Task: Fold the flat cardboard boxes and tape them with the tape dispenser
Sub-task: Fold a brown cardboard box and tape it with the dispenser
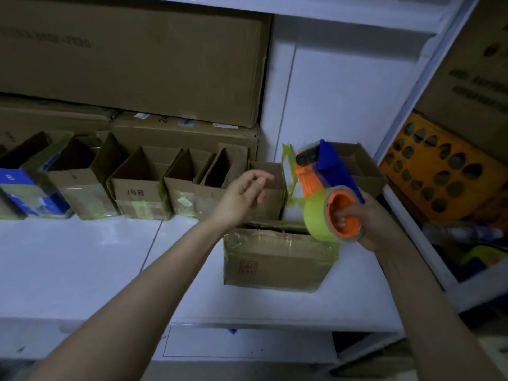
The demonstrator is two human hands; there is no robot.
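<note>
The box (275, 259) stands on the table (82, 257), just below the tape dispenser (327, 182), with green tape seen along its upper edge. The dispenser is held in the air by the right hand (376, 224), whose fingers are curled into the orange core of the roll. The left hand (242, 196) hovers loosely spread, nothing held, before a row of open boxes (143, 193). For a clean strip, the box is best steadied with the left hand and the tape pressed flat along the seam before being cut.
</note>
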